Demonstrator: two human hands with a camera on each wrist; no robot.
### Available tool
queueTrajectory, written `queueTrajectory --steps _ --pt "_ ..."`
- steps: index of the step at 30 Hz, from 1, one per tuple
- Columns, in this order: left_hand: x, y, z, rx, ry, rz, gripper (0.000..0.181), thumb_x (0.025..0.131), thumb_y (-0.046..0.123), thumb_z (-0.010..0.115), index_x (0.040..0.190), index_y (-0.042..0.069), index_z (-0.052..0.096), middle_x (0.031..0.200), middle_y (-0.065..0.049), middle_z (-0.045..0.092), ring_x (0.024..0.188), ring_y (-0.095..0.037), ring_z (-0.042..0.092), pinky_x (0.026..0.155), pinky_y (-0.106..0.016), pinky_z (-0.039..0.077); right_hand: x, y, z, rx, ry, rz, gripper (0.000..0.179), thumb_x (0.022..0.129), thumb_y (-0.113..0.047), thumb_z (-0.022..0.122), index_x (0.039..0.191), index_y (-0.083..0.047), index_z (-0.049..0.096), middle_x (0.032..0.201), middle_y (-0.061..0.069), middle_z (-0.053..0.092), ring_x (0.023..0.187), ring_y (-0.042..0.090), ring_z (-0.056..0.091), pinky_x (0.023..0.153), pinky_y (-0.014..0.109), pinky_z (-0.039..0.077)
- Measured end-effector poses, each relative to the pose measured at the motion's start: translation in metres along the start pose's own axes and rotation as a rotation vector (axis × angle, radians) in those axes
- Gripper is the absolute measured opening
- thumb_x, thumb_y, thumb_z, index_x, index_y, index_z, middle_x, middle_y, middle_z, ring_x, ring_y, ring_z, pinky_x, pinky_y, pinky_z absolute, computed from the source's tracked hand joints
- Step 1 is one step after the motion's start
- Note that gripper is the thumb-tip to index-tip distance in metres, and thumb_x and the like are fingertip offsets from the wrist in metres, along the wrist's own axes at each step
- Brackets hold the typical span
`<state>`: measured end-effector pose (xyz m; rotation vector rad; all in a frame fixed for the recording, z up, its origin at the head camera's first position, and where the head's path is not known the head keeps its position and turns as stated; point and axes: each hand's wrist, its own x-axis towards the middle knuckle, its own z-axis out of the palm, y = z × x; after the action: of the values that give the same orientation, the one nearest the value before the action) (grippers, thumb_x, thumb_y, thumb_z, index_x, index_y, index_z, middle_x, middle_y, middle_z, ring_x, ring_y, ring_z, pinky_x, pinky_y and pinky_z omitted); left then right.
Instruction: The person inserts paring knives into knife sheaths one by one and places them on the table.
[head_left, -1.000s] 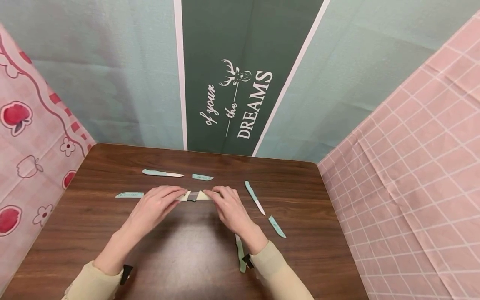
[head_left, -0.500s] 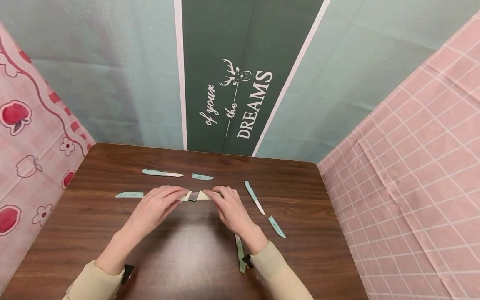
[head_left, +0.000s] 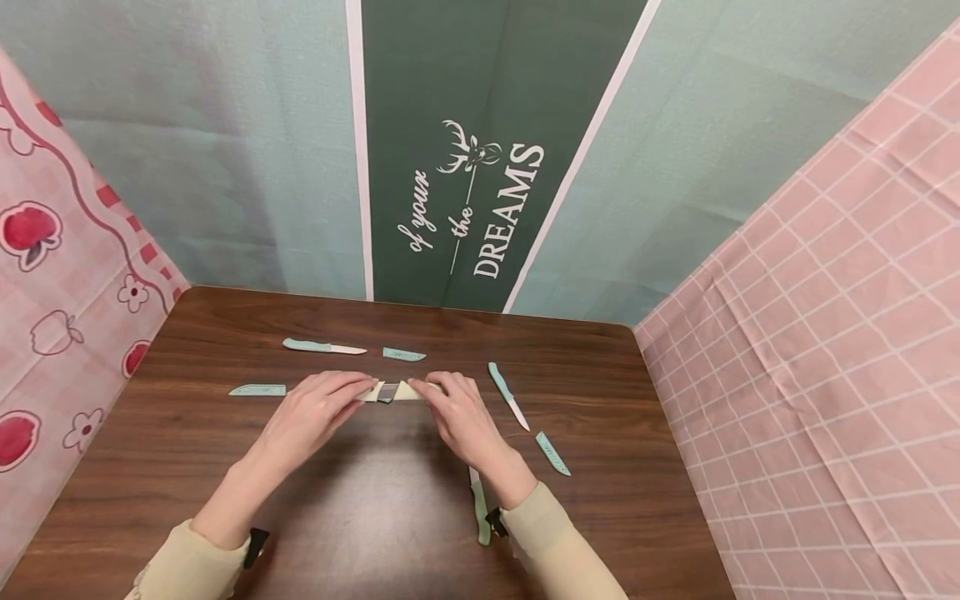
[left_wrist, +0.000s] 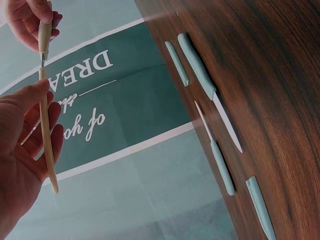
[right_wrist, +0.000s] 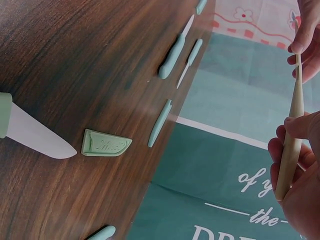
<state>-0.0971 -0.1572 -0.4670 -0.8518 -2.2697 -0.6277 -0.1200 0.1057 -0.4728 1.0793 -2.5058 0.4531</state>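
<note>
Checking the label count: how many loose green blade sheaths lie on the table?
3. One mint-green plastic blade sheath lies left of the left hand, one far-centre, one beside the right hand at right. More may hide under the hands.

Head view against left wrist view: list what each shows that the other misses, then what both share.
Only the head view shows both sleeves, the whole brown table, the pink checked cloth and a knife under the right forearm.

Only the left wrist view shows, close up, the gap of grey blade between the two beige pieces.

Both show the left hand and right hand gripping the beige knife and sheath, plus green knives and sheaths lying on the table.
</note>
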Motion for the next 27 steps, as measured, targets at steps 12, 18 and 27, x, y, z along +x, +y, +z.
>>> queueTrajectory --steps 12,18,27 --pt "0.0015 0.002 0.0041 -0.009 -0.005 -0.003 0.031 0.102 0.029 0.056 0.116 0.007 0.072 0.109 -0.006 0.073 0.096 -0.024 0.069 0.081 -0.041 0.056 0.0002 -0.0005 0.0003 -0.003 0.013 0.0 0.039 0.096 -0.003 0.062 0.132 -0.019 0.064 0.114 0.002 0.063 0.098 0.02 0.059 0.082 0.036 0.047" --pt "0.0041 0.0052 0.0067 -0.007 -0.005 -0.003 0.034 0.081 0.008 0.08 0.115 0.007 0.073 0.109 -0.005 0.073 0.095 -0.025 0.069 0.081 -0.041 0.056 -0.0001 -0.001 0.0011 -0.008 0.0 0.006 0.039 0.097 -0.004 0.061 0.133 -0.019 0.063 0.116 0.002 0.062 0.1 0.02 0.06 0.083 0.035 0.047" --pt "0.0038 0.0064 0.0079 0.004 -0.002 -0.014 0.046 0.07 0.002 0.086 0.114 0.006 0.073 0.108 -0.006 0.073 0.095 -0.025 0.069 0.082 -0.041 0.057 0.0 -0.0019 0.0018 -0.007 0.004 0.008 0.04 0.096 -0.002 0.062 0.132 -0.019 0.064 0.115 0.002 0.063 0.099 0.02 0.06 0.081 0.036 0.047"
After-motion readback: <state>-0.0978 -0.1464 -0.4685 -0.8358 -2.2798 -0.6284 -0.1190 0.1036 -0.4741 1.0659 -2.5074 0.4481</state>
